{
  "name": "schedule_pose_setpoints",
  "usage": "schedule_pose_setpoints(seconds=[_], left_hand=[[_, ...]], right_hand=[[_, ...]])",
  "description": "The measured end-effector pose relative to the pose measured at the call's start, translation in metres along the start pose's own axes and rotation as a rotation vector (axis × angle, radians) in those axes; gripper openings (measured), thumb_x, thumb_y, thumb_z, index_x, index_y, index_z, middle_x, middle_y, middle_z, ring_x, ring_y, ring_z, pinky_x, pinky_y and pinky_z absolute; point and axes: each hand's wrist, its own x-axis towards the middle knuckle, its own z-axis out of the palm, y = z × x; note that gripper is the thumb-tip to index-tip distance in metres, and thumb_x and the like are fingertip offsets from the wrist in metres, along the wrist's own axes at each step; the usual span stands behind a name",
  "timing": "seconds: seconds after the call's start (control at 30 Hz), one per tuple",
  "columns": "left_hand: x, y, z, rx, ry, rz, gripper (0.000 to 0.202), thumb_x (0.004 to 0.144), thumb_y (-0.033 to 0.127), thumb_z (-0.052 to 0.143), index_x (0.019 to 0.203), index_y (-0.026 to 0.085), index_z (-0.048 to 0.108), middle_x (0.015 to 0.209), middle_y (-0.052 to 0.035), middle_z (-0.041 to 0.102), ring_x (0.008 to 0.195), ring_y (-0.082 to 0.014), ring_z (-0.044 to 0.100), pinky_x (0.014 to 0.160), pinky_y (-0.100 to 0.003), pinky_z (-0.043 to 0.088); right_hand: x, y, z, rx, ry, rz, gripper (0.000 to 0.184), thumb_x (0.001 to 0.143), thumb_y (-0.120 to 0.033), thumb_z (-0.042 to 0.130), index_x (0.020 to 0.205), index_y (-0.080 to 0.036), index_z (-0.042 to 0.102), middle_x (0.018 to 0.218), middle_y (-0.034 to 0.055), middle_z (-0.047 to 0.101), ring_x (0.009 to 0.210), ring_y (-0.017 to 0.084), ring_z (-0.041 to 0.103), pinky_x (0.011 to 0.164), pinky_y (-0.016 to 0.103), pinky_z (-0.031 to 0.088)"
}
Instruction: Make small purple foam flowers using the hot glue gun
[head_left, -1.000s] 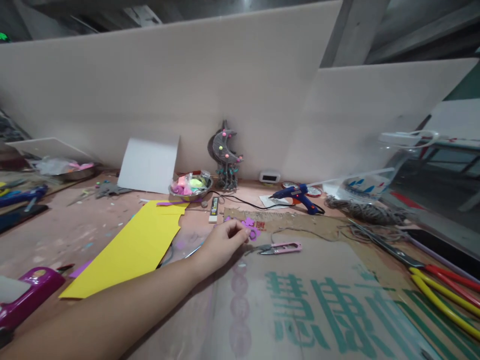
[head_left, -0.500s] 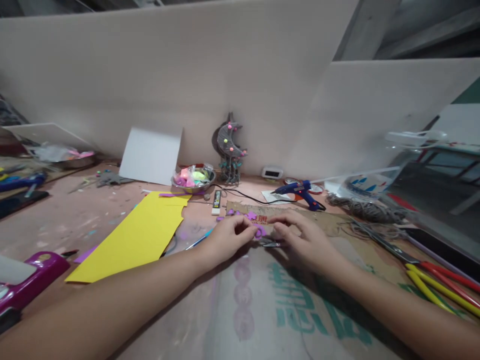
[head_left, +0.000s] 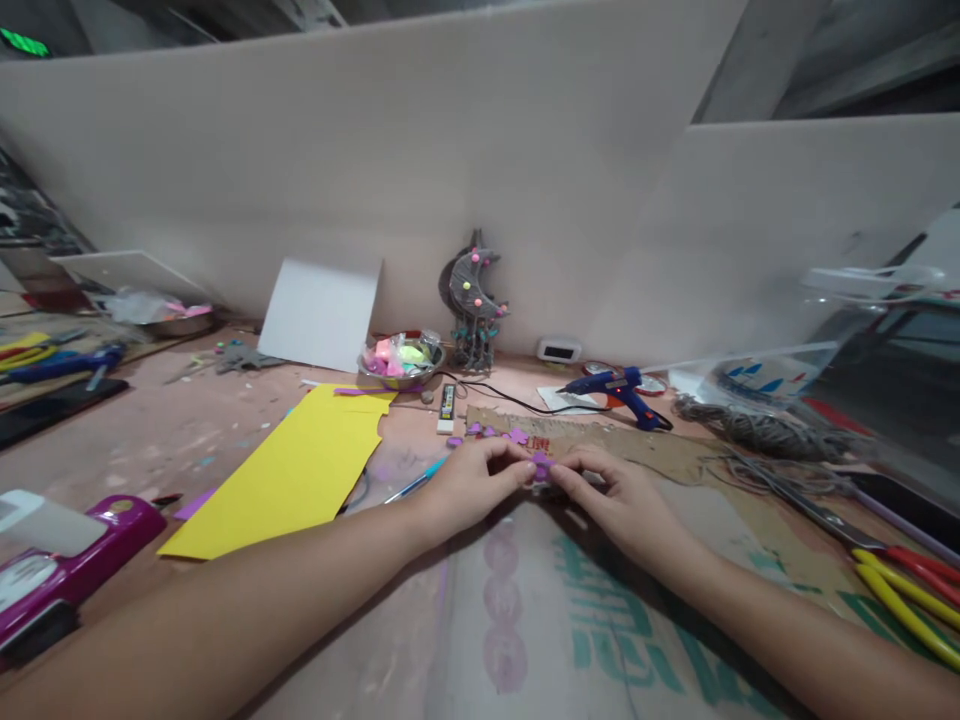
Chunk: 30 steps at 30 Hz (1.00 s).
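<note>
A small purple flower-shaped cutout (head_left: pixel 541 464) is pinched between the fingertips of both hands, over the cardboard. My left hand (head_left: pixel 476 488) grips its left side with thumb and forefinger. From the other side, the thumb and forefinger of my right hand (head_left: pixel 626 500) close on it. Just beneath the fingertips lies a small metallic thing, mostly hidden. Behind the hands, more purple cutouts (head_left: pixel 516 436) lie on the cardboard sheet (head_left: pixel 577 428). A blue pen (head_left: pixel 416 480) lies by my left wrist.
Yellow paper (head_left: pixel 292 470) and a magenta tool (head_left: pixel 97 550) are on the left. Behind stand a bowl of colourful clay packs (head_left: pixel 401 365) and a grey moon ornament (head_left: pixel 474 285). A blue glue gun (head_left: pixel 619 388), grey yarn (head_left: pixel 757 425) and red-and-yellow-handled scissors (head_left: pixel 862 545) are on the right.
My right fingertips, apart from the purple cutout before, have come in and now pinch it along with the left. The whole view has shifted slightly, so things appear further right.
</note>
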Motion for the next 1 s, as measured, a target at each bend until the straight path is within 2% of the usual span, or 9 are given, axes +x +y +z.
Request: schedule_pose_setpoints(seconds=[0.17,0.27,0.47,0.57,0.63,0.7,0.77,0.9,1.0], left_hand=[[0.004,-0.003,-0.003,-0.248,0.222,-0.074,0.024,0.078,0.04,0.055,0.077,0.016,0.053,0.065,0.0026,0.053,0.059,-0.0094,0.051,0.058,-0.021,0.042],[0.006,-0.003,-0.004,-0.326,0.279,-0.125,0.025,0.078,0.041,0.055,0.077,0.017,0.049,0.06,0.0044,0.05,0.053,-0.0081,0.048,0.053,-0.02,0.039],[0.004,0.001,-0.003,-0.25,0.223,-0.094,0.022,0.079,0.037,0.056,0.074,0.017,0.049,0.062,0.0048,0.048,0.054,-0.007,0.045,0.052,-0.019,0.037],[0.002,0.001,-0.002,-0.194,0.206,-0.062,0.019,0.08,0.035,0.055,0.075,0.017,0.051,0.065,0.0037,0.05,0.058,-0.008,0.047,0.055,-0.02,0.038],[0.002,0.0,-0.002,-0.14,0.193,-0.054,0.019,0.081,0.035,0.053,0.076,0.017,0.052,0.065,0.0028,0.052,0.06,-0.0089,0.049,0.057,-0.021,0.039],[0.002,-0.001,-0.001,-0.096,0.171,-0.058,0.02,0.081,0.036,0.052,0.076,0.016,0.052,0.065,0.0022,0.053,0.06,-0.0095,0.05,0.058,-0.021,0.039],[0.002,-0.002,0.0,-0.09,0.15,-0.064,0.02,0.081,0.036,0.052,0.077,0.016,0.052,0.064,0.0022,0.053,0.06,-0.0097,0.05,0.058,-0.022,0.039],[0.002,-0.003,0.0,-0.16,0.129,-0.082,0.022,0.08,0.038,0.054,0.08,0.016,0.052,0.066,0.002,0.054,0.061,-0.0099,0.053,0.058,-0.021,0.041],[0.0,0.001,0.0,-0.188,0.11,-0.084,0.024,0.08,0.04,0.054,0.081,0.016,0.052,0.067,0.0012,0.055,0.062,-0.01,0.055,0.059,-0.022,0.043]], right_hand=[[0.005,0.002,-0.009,0.045,0.086,0.077,0.027,0.085,-0.04,0.047,0.079,-0.018,0.062,0.077,0.0039,0.065,0.07,0.018,0.062,0.063,0.029,0.048],[0.014,0.005,-0.021,-0.074,0.058,0.043,0.019,0.081,-0.033,0.051,0.079,-0.018,0.063,0.082,0.0047,0.066,0.076,0.019,0.062,0.067,0.029,0.048],[0.03,0.029,-0.044,-0.317,-0.168,-0.107,0.024,0.08,-0.031,0.053,0.098,-0.021,0.067,0.079,0.0047,0.065,0.07,0.018,0.059,0.063,0.029,0.045],[0.031,0.043,-0.045,-0.38,-0.205,-0.232,0.026,0.082,-0.029,0.053,0.103,-0.027,0.067,0.094,0.006,0.061,0.08,0.019,0.058,0.068,0.03,0.044],[0.03,0.051,-0.04,-0.398,-0.221,-0.258,0.021,0.082,-0.028,0.054,0.097,-0.027,0.069,0.098,0.0057,0.059,0.083,0.019,0.056,0.071,0.029,0.043],[0.029,0.055,-0.032,-0.384,-0.192,-0.228,0.015,0.081,-0.028,0.055,0.084,-0.023,0.068,0.092,0.0054,0.058,0.082,0.018,0.056,0.07,0.029,0.043],[0.028,0.054,-0.027,-0.358,-0.091,-0.17,0.013,0.082,-0.027,0.054,0.076,-0.019,0.063,0.084,0.0048,0.058,0.078,0.018,0.055,0.069,0.028,0.042],[0.027,0.032,-0.034,-0.252,0.127,-0.031,0.012,0.086,-0.024,0.045,0.081,-0.019,0.054,0.072,0.0021,0.059,0.065,0.015,0.053,0.06,0.026,0.039],[0.024,0.008,-0.044,-0.198,0.143,-0.036,0.013,0.086,-0.029,0.045,0.083,-0.019,0.052,0.07,0.0014,0.059,0.061,0.014,0.052,0.058,0.025,0.038]])
